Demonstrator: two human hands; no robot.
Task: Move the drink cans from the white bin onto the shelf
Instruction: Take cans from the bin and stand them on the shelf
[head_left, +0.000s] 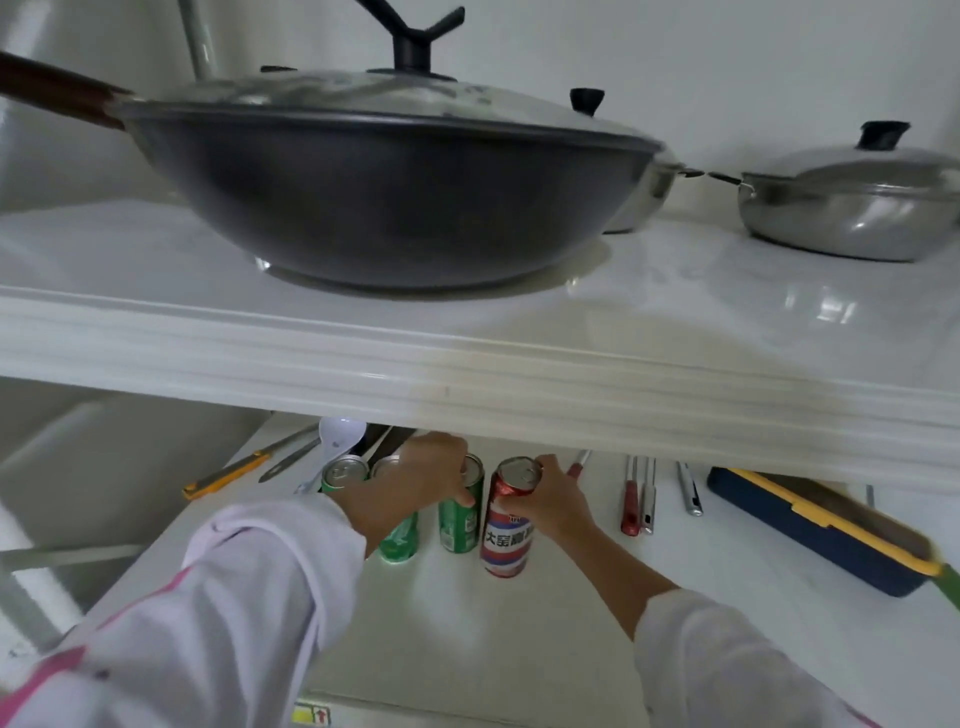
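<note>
On the lower shelf (519, 623), under the white upper surface (467, 364) that carries the wok (384, 192) and a steel pan (852, 208), both hands are on cans. The left hand (415, 483) is curled over a green can (460, 512), fingers wrapped on its upper side wall — closed on it. The right hand (550, 499) is closed round the upper part of a red can (509, 519), thumb near the rim. Two more green cans sit just left: one (340, 473) at the back, one (399, 540) partly hidden by the left wrist. A further can top shows behind the hand, unclear. The white bin is not in view.

Handling, as a judgement: thin metal, stiff if full, dents if squeezed hard; smooth painted walls likely slippery, whether damp cannot be told. Weight unknown — cannot tell full or empty. Best hold is round the side wall in the upper half, as now, not by the lid.

Orientation: all cans stand upright, long axis vertical, pull-tab tops up, bases on the shelf. The red can's label faces the camera. Cans stand close together, green and red near but apart — a knock could tip a neighbour. Knives (228, 473), a white spoon (337, 434) and pens (631, 499) lie behind; a blue case (810, 530) is at right.
</note>
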